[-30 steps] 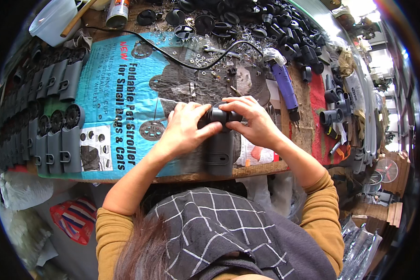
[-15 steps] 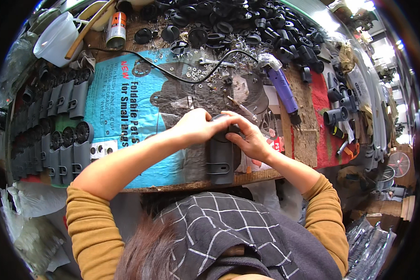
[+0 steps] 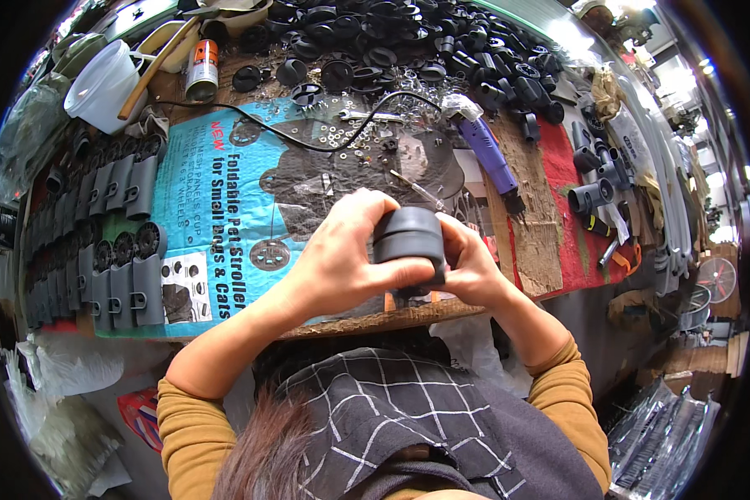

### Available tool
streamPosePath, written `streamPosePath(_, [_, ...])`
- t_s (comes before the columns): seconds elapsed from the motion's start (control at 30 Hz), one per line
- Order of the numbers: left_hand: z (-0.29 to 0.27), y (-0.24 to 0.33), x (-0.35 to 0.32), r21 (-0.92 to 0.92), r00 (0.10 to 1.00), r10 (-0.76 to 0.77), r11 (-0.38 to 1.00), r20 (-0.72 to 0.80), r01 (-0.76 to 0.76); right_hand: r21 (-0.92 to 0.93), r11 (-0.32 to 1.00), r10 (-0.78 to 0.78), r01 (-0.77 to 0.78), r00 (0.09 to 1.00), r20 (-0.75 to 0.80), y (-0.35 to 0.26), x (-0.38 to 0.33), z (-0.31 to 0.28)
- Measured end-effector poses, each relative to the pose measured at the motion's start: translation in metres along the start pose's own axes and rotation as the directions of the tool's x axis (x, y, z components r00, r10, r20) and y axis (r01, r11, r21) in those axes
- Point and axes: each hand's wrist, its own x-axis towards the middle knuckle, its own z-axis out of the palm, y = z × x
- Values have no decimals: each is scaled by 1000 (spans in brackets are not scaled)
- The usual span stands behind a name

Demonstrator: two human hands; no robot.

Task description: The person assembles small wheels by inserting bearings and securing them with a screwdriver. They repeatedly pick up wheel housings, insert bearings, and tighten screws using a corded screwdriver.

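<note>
A dark grey plastic part with a rounded, grooved end [image 3: 408, 232] is held up over the near table edge, its round end turned toward me. My left hand [image 3: 346, 254] is closed round its left side, thumb pressed along the lower front. My right hand [image 3: 475, 265] grips it from the right, fingers partly hidden behind it. A slim pointed tool [image 3: 417, 190] lies on the mat just beyond the hands. To the right of that rests a purple corded power tool [image 3: 487, 157]. Similar grey parts [image 3: 146, 292] stand in rows at the left.
Small washers [image 3: 337, 137] and a wrench [image 3: 371, 117] lie scattered farther back. Black plastic pieces [image 3: 467, 50] are heaped at the far side. A spray can [image 3: 202, 73] and a white tub [image 3: 104, 87] stand far left. The black cord [image 3: 308, 143] crosses the blue printed mat [image 3: 192, 167].
The grey part has been turned from lying lengthwise at the table edge to showing its round end. My left hand has moved from its top to its left side, and the view has shifted slightly.
</note>
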Motion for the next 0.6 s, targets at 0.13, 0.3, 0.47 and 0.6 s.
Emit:
streamPosePath(0.13, [-6, 4, -11, 264, 990, 128, 959, -62, -107, -338, 941, -14, 14, 1000, 4, -17, 3, 12])
streamPosePath(0.3, [-11, -25, -18, 200, 980, 183, 966, -77, -164, -600, 798, -72, 51, 997, -11, -18, 8, 22])
streamPosePath(0.47, [-6, -53, -37, -6, 979, -176, 984, -108, 176, -988, 61, -501, 142, 860, 93, 23, 49, 53])
streamPosePath(0.6, [20, -70, -44, -56, 935, -231, 973, -267, 224, -987, -77, -589, 143, 792, 161, 43, 55, 85])
